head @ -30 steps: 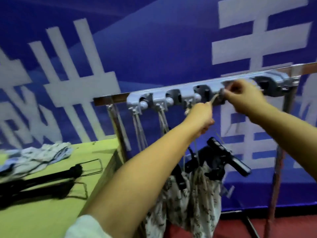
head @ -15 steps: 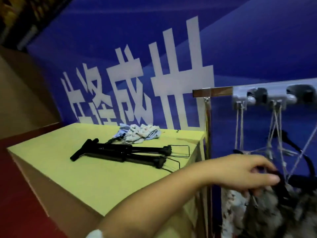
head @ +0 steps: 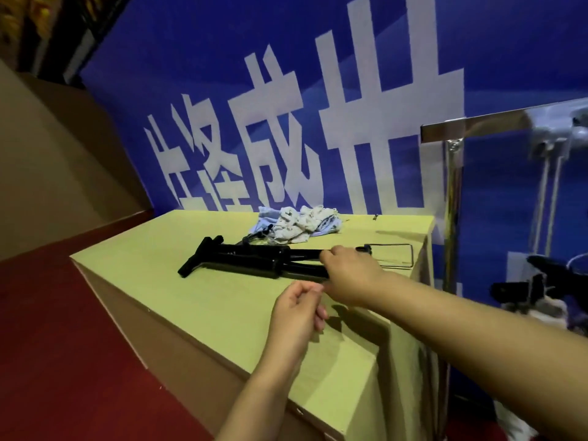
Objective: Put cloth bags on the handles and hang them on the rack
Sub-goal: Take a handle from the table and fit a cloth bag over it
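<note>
Two black handles with wire loops lie side by side on the yellow-green table. My right hand reaches across the table and grips the near handle at its shaft, close to the wire loop. My left hand hovers just in front of it over the table, fingers loosely curled and holding nothing. A heap of patterned cloth bags lies at the table's back edge. At the right, the metal rack carries a grey hook bar with strings, and bagged handles hang below.
A blue banner with large white characters stands behind the table and rack. Red floor lies to the left of the table. Brown panels rise at the far left.
The view has swung left from the rack to the table. My right hand left the hook bar and now grips a handle on the table; my left hand came away from the hung bags.
</note>
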A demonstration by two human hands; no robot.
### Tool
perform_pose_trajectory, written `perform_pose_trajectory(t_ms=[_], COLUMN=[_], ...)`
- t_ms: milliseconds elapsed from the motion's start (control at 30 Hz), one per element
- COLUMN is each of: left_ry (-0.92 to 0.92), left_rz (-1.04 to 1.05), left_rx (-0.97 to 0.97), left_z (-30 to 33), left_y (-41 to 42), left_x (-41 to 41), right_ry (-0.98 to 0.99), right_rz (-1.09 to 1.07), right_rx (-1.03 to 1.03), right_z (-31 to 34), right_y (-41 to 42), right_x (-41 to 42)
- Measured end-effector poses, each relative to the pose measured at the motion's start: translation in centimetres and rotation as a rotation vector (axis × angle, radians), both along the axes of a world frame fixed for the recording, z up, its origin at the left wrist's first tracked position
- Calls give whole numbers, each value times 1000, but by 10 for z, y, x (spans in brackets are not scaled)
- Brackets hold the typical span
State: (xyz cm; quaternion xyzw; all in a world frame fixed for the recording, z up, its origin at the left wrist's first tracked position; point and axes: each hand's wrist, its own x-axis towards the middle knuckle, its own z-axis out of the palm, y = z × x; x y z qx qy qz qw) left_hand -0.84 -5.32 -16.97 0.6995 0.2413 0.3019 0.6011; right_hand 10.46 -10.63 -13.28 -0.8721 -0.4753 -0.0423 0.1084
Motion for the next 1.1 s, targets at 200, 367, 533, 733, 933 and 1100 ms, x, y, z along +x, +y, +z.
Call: perform_pose_trajectory(t_ms=[200, 367, 533, 733, 933, 1100], left_ry=[-51, -70, -118, -109, -184, -269], left_rz=[59, 49, 83, 83, 6, -31], left_rx=[-93, -134, -172, -148, -721, -874], left_z=[-15, -14, -15, -22, -6, 38], left_y=[20, 23, 24, 28, 65, 154], left_x=[-15, -14, -17, -16, 5, 44], right_ry=[-67, -187, -218, -136, 71, 181], right_rz=[-104, -36, 17, -19, 59, 85], right_rx=[-152, -181, -87, 140, 448, 514], right_z=[-31, -39, -39, -26, -1, 3], right_y=[57, 62, 52, 44, 31, 13], right_x=[19, 18, 8, 2, 4, -5])
